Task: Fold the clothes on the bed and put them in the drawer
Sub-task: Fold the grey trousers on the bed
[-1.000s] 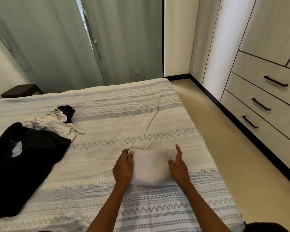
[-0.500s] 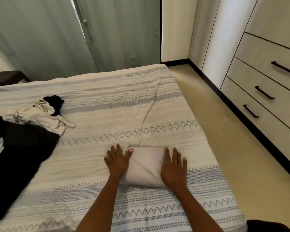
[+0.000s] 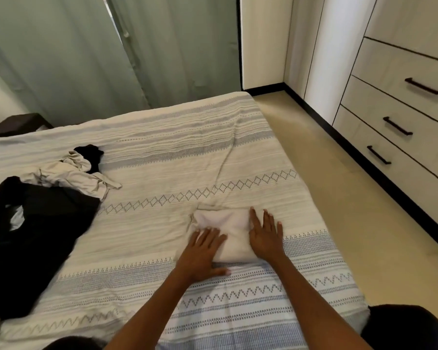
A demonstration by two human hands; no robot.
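Head view: folded white garment (image 3: 224, 233) is lying on the bed (image 3: 162, 157), near-right area, just this side of the diamond-pattern band of the striped bedspread. Both hands are lying flat, fingers straight, nothing pinched. Left hand (image 3: 202, 253) is pressing on the garment's near-left corner, fingertips on the cloth, thumb stretching right along its near edge on the bedspread. Right hand (image 3: 264, 234) is pressing along the garment's right edge, fingers pointing far, partly on cloth, partly on bedspread. So left grip: spread and flat; right grip: spread and flat.

Far left on the bed, a crumpled beige garment (image 3: 71, 175) is sitting on top of a black garment (image 3: 33, 236) that is sprawling toward the near-left edge. Both are well apart from the folded piece.

Right side, across the floor: white drawers (image 3: 400, 117) with dark bar handles, all sitting shut. Green curtains (image 3: 111, 51) are hanging beyond the bed's far side.
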